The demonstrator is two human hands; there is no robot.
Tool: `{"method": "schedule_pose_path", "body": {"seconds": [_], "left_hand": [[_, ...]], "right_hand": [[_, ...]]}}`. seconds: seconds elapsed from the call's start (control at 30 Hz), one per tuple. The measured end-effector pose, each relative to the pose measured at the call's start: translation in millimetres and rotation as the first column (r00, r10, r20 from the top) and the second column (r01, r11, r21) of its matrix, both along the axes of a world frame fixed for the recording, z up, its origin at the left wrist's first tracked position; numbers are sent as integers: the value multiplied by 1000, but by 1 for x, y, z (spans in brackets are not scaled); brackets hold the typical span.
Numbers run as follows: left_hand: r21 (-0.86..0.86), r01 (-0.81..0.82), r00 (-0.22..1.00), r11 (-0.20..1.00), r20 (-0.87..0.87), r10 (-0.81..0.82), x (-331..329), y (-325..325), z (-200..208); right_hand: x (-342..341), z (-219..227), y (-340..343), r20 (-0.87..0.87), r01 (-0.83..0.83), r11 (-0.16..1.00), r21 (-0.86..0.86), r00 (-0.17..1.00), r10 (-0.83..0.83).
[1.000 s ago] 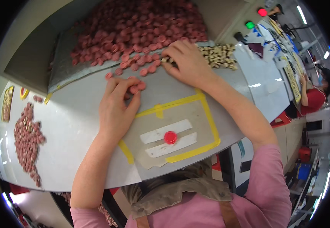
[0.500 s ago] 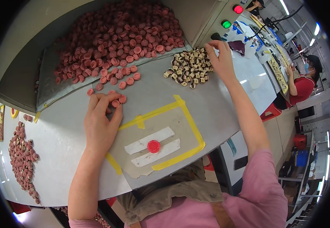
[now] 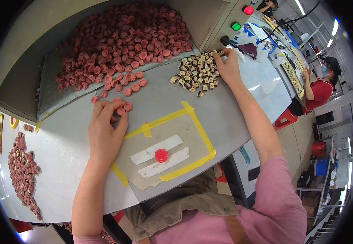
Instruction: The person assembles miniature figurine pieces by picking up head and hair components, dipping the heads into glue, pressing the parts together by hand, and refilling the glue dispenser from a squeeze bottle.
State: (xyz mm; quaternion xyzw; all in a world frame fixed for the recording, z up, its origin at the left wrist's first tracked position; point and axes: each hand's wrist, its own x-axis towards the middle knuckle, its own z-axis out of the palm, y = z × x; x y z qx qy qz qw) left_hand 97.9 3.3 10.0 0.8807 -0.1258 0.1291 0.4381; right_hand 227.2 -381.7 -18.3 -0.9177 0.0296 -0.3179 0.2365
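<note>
My left hand (image 3: 104,127) rests on the grey table with its fingers curled, thumb and index finger closed around a small pink fluted cup (image 3: 121,111). Another pink cup (image 3: 128,106) touches it, just beyond the fingertips. My right hand (image 3: 229,68) reaches to the right edge of a pile of small cream-and-dark-brown checkered cubes (image 3: 194,72). Its fingers are bent together at the pile, and whatever lies between the tips is too small to make out. Between my arms, a red round cap (image 3: 161,155) sits across two white strips (image 3: 156,149) inside a yellow tape outline (image 3: 199,128).
A large heap of pink cups (image 3: 132,38) fills the metal bay at the back. Filled pink pieces (image 3: 22,175) lie at the far left. Red and green lights (image 3: 236,26) are on the machine's side. A co-worker in red (image 3: 320,95) is at another table on the right.
My right hand's fingertips have come slightly nearer and lower at the cube pile's edge. My left hand keeps its place beside the pink cups. The whole view has shifted slightly.
</note>
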Motion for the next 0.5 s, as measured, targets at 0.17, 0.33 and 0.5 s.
{"method": "schedule_pose_path", "body": {"seconds": [0.17,0.33,0.5], "left_hand": [[-3,8,1000,1000,24,-8,0,0,0],[-6,-3,1000,1000,5,3,1,-1,-4],[1,6,1000,1000,7,-6,0,-4,2]], "right_hand": [[-4,4,4,-17,-5,996,-84,1000,4],[-7,6,13,-121,56,997,-61,991,-63],[-19,6,22,-115,-61,998,-31,992,57]]}}
